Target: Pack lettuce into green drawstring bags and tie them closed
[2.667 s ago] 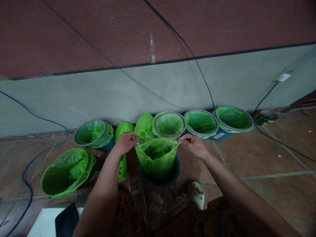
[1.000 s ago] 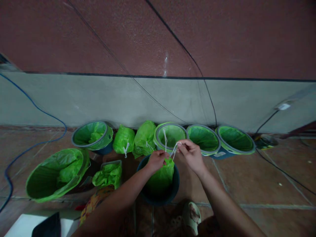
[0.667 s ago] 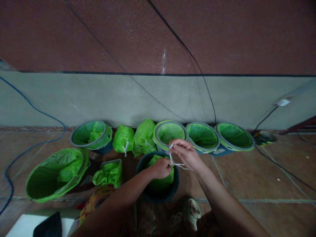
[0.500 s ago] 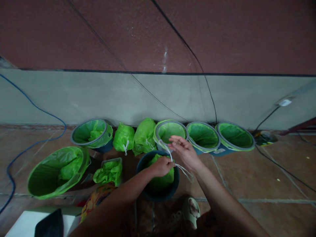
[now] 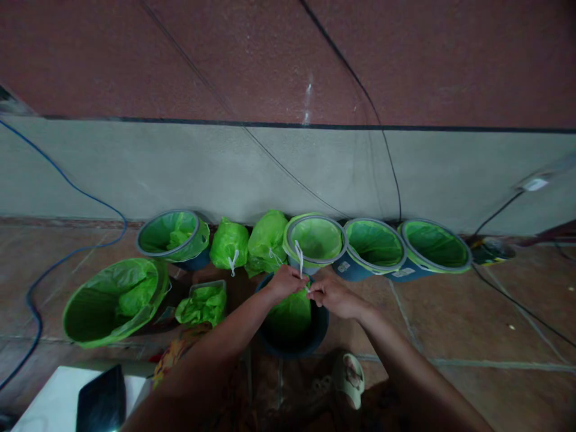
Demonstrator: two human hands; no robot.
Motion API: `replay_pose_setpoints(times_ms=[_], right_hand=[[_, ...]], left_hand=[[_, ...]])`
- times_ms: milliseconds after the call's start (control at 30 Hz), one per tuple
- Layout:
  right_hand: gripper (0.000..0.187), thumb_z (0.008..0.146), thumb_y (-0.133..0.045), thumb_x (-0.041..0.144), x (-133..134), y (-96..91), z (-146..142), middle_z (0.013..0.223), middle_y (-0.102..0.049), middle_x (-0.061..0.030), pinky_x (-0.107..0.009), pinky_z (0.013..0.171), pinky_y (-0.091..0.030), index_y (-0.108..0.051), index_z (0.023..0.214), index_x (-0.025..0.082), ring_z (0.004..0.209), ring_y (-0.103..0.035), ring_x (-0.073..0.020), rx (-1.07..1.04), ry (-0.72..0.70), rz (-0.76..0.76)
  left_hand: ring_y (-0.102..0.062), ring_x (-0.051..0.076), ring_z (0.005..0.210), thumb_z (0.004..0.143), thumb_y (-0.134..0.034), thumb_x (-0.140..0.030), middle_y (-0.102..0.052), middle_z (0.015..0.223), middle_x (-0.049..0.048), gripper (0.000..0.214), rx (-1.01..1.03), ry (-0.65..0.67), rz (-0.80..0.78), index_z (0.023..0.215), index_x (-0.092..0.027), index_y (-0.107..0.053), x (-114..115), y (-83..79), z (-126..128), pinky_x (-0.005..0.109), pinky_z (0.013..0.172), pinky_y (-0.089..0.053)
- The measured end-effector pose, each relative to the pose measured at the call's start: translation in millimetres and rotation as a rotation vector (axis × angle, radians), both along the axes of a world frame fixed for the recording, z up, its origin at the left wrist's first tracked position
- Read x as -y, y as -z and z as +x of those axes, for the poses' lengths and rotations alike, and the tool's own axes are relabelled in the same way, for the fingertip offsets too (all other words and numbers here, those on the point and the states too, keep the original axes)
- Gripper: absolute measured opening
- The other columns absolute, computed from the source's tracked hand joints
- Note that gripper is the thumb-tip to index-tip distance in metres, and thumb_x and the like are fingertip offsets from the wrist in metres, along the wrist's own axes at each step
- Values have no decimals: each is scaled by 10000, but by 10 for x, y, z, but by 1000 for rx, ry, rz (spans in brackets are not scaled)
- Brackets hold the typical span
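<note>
A green plastic bag [image 5: 290, 315] sits inside a dark blue bin [image 5: 317, 336] in front of me. White drawstrings [image 5: 299, 258] rise from the gathered top of the bag. My left hand [image 5: 287, 282] pinches the drawstring above the bin, with a loop standing up past its fingers. Close beside it, my right hand [image 5: 335, 295] is closed on another stretch of the white string. The fingertips of both hands nearly meet over the bag's neck. Behind them stand two tied green bags [image 5: 229, 243] with white string knots.
Three lined bins [image 5: 373, 245] stand along the wall at right. Another lined bin [image 5: 171, 237], a large tilted one [image 5: 114, 303] and a small container [image 5: 202, 303] of green plastic are at left. A blue cable [image 5: 67, 252] and black cables cross the area. A sandal [image 5: 348, 381] shows below.
My right hand has come down from its raised, open position and now grips the string beside my left hand. The trailing string ends at right have been drawn in.
</note>
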State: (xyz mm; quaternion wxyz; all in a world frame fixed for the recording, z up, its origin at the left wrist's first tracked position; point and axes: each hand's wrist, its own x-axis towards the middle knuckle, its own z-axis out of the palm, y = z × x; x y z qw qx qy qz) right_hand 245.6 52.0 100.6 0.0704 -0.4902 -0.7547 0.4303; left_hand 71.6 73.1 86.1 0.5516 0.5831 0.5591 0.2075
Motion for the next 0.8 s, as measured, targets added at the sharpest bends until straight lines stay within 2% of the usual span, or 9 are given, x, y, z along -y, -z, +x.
replay_pose_setpoints(times_ms=[67, 200, 233, 300, 367, 467, 633, 700, 800], right_hand=[[262, 825, -518, 257, -6, 10, 35, 570, -599, 0, -252, 592, -382, -608, 590, 183, 563, -523, -129, -7, -7, 5], [141, 789, -550, 249, -103, 51, 39, 781, -691, -34, -280, 700, -445, -671, 732, 203, 754, -606, -180, -133, 265, 180], [139, 788, -544, 253, -128, 52, 18, 826, -698, -37, -280, 707, -458, -676, 790, 206, 779, -613, -181, -223, 327, 172], [170, 798, -521, 277, -156, 42, -43, 818, -688, -31, -265, 647, -474, -659, 863, 201, 723, -613, -160, -417, 379, 57], [169, 799, -516, 299, -149, 32, -99, 715, -648, -11, -233, 535, -449, -630, 855, 188, 596, -577, -128, -538, 392, -79], [176, 782, -572, 339, -100, 42, -126, 607, -583, 20, -207, 449, -401, -617, 830, 175, 496, -529, -101, -564, 404, -177], [276, 706, -709, 406, -60, 18, -63, 685, -640, 4, -224, 501, -466, -662, 853, 177, 541, -572, -108, -642, 326, -243], [292, 686, -732, 437, -66, -41, -62, 670, -634, 5, -230, 510, -471, -655, 789, 175, 551, -576, -114, -655, 286, -269], [299, 720, -692, 466, -72, -134, -105, 615, -604, 19, -220, 477, -454, -633, 752, 174, 504, -552, -101, -631, 347, -279]], left_hand=[[-508, 101, 565, 712, -596, -129, -564, 554, -36, 101, -109, 122, 197, 684, -142, -692, -3, -31, -36, 211, 568, -398], [-543, 122, 613, 761, -545, -121, -600, 617, -25, 175, -291, 296, 530, 796, -172, -708, 30, -154, -61, 224, 604, -402], [-558, 129, 634, 767, -538, -116, -617, 651, -19, 187, -318, 321, 590, 831, -180, -702, 41, -192, -61, 230, 621, -413], [-592, 141, 695, 777, -532, -109, -654, 739, -5, 203, -333, 352, 682, 897, -190, -674, 60, -259, -62, 240, 668, -441], [-619, 146, 767, 782, -530, -97, -679, 830, 5, 226, -308, 349, 737, 957, -195, -635, 68, -304, -71, 245, 724, -467], [-639, 158, 874, 793, -536, -96, -691, 905, 20, 236, -298, 323, 800, 995, -199, -600, 60, -314, -104, 262, 804, -490], [-651, 177, 884, 827, -518, -96, -692, 923, 44, 277, -373, 282, 922, 1058, -208, -621, 48, -230, -165, 306, 832, -513], [-652, 171, 888, 827, -489, -62, -690, 946, 50, 322, -327, 255, 977, 1084, -204, -621, 55, -205, -169, 305, 828, -521], [-643, 157, 931, 849, -453, -51, -675, 1014, 66, 335, -165, 215, 1042, 1114, -186, -607, 63, -204, -152, 288, 831, -526]])
